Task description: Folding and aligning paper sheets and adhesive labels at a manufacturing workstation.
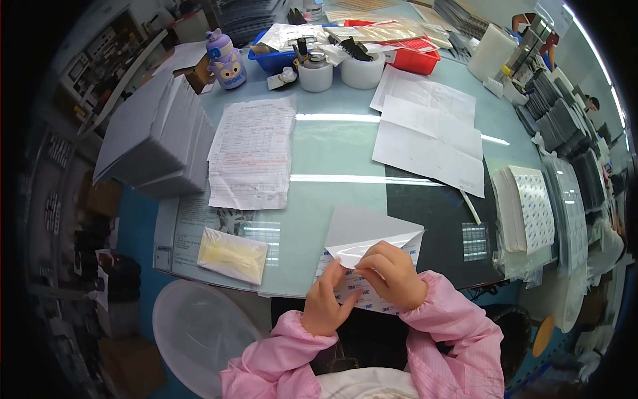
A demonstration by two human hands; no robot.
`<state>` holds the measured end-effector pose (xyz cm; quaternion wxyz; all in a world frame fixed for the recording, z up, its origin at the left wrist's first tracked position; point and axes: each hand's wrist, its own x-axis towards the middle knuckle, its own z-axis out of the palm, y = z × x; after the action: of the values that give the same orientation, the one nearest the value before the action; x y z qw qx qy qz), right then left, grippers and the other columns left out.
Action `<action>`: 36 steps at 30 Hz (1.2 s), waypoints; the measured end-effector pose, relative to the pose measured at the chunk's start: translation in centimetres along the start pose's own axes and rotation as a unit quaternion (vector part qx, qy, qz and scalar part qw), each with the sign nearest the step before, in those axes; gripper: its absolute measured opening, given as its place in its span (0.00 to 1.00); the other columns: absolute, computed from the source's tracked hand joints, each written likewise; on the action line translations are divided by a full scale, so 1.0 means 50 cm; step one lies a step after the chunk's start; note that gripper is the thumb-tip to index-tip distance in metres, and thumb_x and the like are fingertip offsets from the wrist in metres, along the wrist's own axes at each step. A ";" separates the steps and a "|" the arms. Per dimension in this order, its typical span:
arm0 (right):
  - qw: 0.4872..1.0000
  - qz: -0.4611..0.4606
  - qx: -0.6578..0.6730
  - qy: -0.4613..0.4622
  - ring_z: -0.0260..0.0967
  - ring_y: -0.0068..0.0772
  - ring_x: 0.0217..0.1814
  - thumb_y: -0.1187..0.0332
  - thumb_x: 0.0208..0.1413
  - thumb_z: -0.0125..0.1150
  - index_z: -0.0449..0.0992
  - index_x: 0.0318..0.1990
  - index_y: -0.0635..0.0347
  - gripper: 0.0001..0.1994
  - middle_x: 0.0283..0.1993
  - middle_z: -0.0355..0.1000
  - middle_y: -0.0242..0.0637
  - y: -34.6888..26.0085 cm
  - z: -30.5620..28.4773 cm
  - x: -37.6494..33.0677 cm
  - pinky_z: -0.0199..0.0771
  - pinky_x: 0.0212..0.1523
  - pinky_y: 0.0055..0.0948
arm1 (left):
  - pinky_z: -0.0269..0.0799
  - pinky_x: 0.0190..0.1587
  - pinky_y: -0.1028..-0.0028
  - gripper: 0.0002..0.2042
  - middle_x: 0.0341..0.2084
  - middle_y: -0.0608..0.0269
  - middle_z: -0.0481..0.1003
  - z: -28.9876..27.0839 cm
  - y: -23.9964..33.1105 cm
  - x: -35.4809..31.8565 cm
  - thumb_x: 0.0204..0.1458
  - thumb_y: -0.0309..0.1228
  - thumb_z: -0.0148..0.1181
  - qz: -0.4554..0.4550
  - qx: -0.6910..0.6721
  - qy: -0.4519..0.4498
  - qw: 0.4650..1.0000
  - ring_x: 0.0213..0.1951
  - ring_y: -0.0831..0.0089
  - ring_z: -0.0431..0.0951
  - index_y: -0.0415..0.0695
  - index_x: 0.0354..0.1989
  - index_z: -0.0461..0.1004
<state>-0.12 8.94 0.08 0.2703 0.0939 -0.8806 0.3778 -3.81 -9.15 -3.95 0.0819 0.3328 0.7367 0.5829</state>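
Note:
At the table's front edge, I hold an adhesive-backed sheet [409,249] with blue print on a white liner. Its far part shows plain grey, and a glossy white flap [362,249] is folded back across the middle. My right hand [393,276] pinches the flap's near edge between thumb and fingers. Close beside it, my left hand [325,302] grips the sheet's left side, its index fingertip at the flap's edge. The fingertips of both hands almost meet. The near end of the sheet reaches past the table edge over my lap.
To the left lie a pale yellow packet [232,256], a printed form [252,153] and a grey stack [166,133]. White papers [432,136] lie farther back; blue-printed sheets [525,209] stand at right. Bins, tape rolls and a purple bottle [226,63] line the back.

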 end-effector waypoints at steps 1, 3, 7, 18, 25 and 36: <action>1.000 0.006 0.008 -0.020 0.71 0.41 0.33 0.73 0.47 0.67 0.74 0.33 0.59 0.08 0.31 0.71 0.36 -0.003 -0.004 0.003 0.71 0.33 0.34 | 0.71 0.50 0.60 0.30 0.41 0.52 0.76 -0.002 0.005 0.011 0.46 0.27 0.69 -0.017 0.031 0.006 0.999 0.42 0.52 0.77 0.37 0.59 0.67; 0.999 0.011 0.016 -0.043 0.71 0.41 0.33 0.73 0.49 0.66 0.74 0.34 0.60 0.07 0.32 0.72 0.37 -0.009 -0.016 0.018 0.72 0.33 0.35 | 0.72 0.47 0.61 0.30 0.38 0.53 0.76 -0.009 0.010 0.028 0.45 0.25 0.68 -0.036 0.060 0.014 0.997 0.39 0.54 0.77 0.37 0.60 0.68; 0.984 0.113 0.062 -0.123 0.74 0.46 0.40 0.73 0.54 0.64 0.76 0.44 0.63 0.10 0.37 0.75 0.42 0.005 -0.040 0.059 0.74 0.39 0.37 | 0.70 0.45 0.63 0.30 0.30 0.58 0.73 -0.019 -0.002 0.043 0.41 0.25 0.67 0.102 0.217 -0.065 0.969 0.38 0.59 0.76 0.36 0.59 0.71; 0.964 0.118 -0.084 -0.224 0.51 0.48 0.76 0.66 0.64 0.52 0.58 0.69 0.64 0.27 0.69 0.62 0.46 0.082 0.006 0.124 0.47 0.73 0.51 | 0.67 0.54 0.62 0.43 0.35 0.59 0.72 -0.053 0.001 0.053 0.40 0.51 0.70 0.111 0.194 -0.151 0.963 0.44 0.61 0.72 0.37 0.63 0.67; 0.945 0.110 -0.173 -0.254 0.51 0.49 0.75 0.66 0.63 0.53 0.56 0.70 0.62 0.29 0.69 0.61 0.46 0.099 0.014 0.136 0.46 0.73 0.52 | 0.67 0.55 0.62 0.44 0.37 0.57 0.72 -0.052 -0.006 0.056 0.40 0.53 0.69 0.111 0.188 -0.161 0.962 0.45 0.62 0.73 0.37 0.63 0.66; 0.950 0.161 -0.112 -0.245 0.54 0.54 0.73 0.66 0.54 0.66 0.65 0.65 0.62 0.31 0.67 0.63 0.48 0.067 -0.140 0.053 0.54 0.71 0.48 | 0.67 0.51 0.62 0.45 0.36 0.58 0.74 -0.047 -0.003 0.050 0.37 0.54 0.72 0.117 0.187 -0.140 0.965 0.43 0.58 0.73 0.37 0.61 0.68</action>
<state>-0.77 16.39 3.45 -0.0088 0.0100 -0.9596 0.2809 -6.98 -9.58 -2.70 0.0516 0.5040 0.7700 0.3878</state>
